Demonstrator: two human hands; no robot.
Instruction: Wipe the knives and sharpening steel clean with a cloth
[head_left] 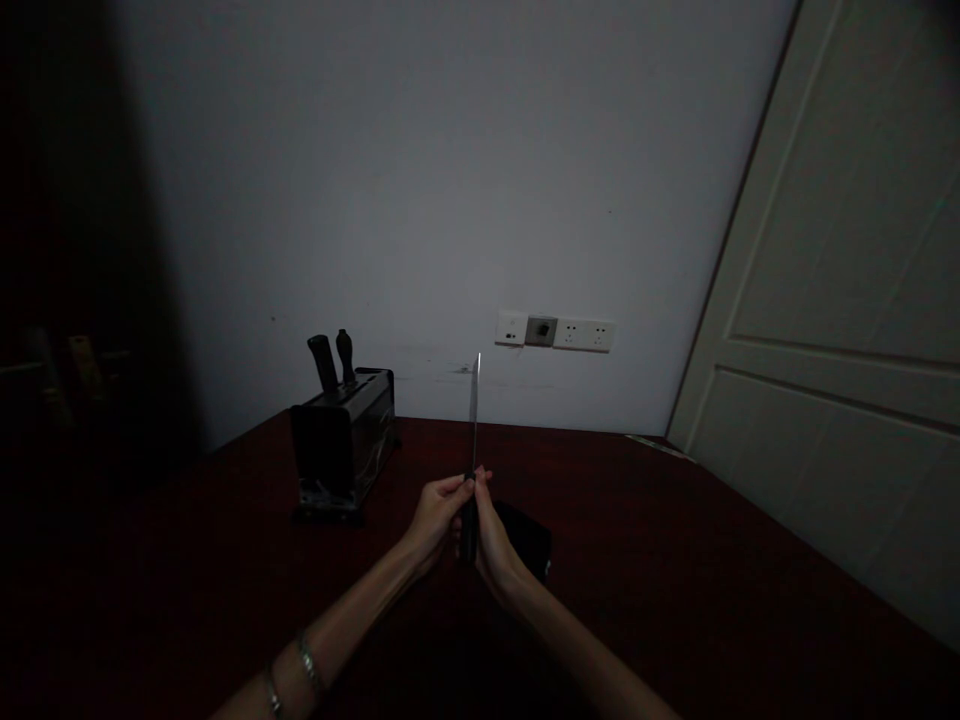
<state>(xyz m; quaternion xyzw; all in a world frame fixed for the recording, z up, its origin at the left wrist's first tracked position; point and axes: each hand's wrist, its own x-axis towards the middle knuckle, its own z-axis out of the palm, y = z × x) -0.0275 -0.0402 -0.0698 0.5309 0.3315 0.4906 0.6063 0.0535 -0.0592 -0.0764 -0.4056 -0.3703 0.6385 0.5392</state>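
Note:
A knife (474, 415) points straight up above a dark red table (675, 560), its thin blade edge-on to me and its dark handle between my palms. My left hand (435, 515) and my right hand (493, 530) are pressed together around the handle, fingers closed on it. A flat black object (529, 540) lies on the table just behind my right hand. A dark knife block (343, 440) stands to the left, with two black handles (334, 360) sticking out of its top.
A pale wall rises behind the table, carrying a row of white sockets (556, 332). A white panelled door (840, 330) fills the right side. The far left of the room is in deep shadow.

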